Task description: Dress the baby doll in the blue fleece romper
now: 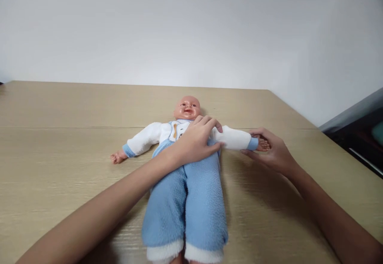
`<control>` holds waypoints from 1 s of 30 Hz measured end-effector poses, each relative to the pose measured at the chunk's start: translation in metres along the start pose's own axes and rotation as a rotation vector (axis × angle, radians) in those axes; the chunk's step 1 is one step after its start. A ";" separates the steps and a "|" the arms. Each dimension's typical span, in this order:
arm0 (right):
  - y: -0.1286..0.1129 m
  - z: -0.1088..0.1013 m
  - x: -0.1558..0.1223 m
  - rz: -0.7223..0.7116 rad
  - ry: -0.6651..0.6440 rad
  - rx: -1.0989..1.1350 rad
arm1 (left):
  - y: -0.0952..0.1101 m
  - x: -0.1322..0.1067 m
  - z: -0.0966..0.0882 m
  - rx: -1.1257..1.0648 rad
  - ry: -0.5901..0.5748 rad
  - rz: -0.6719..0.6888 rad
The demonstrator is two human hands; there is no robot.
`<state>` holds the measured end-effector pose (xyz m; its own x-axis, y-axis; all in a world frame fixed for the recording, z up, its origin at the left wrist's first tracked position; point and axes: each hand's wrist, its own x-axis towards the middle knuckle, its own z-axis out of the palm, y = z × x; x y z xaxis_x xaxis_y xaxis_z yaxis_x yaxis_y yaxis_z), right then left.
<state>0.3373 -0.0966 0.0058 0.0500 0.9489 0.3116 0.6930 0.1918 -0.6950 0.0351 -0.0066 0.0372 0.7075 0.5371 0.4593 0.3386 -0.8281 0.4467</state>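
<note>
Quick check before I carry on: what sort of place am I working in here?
Probably a plain indoor room at a table, perhaps a home or practice space. A light wooden table stands against a bare white wall, and a baby doll in blue fleece lies on it.

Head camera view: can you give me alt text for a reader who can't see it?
A baby doll in a blue and white fleece outfit lies face up on a wooden table. The left hand rests on its chest, gripping the upper part of the white sleeve, while the right hand holds the doll's hand at the sleeve's cuff.
</note>
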 end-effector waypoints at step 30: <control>-0.049 0.108 -0.020 -0.157 -0.345 0.362 | -0.018 -0.021 -0.010 -0.709 0.457 -0.434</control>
<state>0.2246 -0.0977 -0.0359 -0.3167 0.9175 0.2406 0.3775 0.3546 -0.8554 0.0078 -0.0018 0.0274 0.2458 0.9106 0.3324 -0.0472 -0.3313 0.9424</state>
